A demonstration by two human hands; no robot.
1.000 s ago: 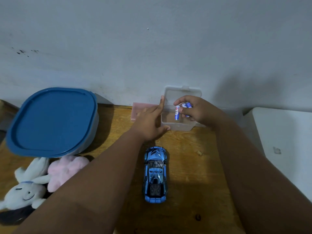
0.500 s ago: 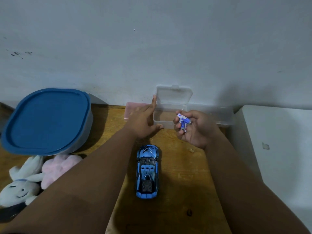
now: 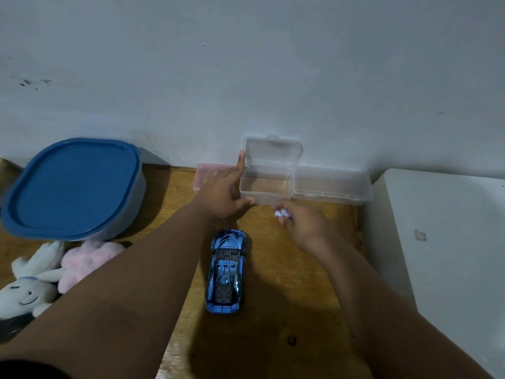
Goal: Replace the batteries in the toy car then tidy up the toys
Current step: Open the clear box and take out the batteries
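Batteries (image 3: 282, 213) pinched in curled fingers of the right hand (image 3: 304, 227), just before the open clear box (image 3: 269, 187). Left hand (image 3: 225, 194), fingers straight, braces the box wall, presumably steadying it. Toy car (image 3: 226, 272) stands wheels-down on the table (image 3: 273, 337) between the 2 forearms.

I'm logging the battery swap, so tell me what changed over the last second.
The right hand lifted the batteries out of the open clear box and drew them back, still pinching them. The left hand stays against the box's left side; the toy car has not moved.
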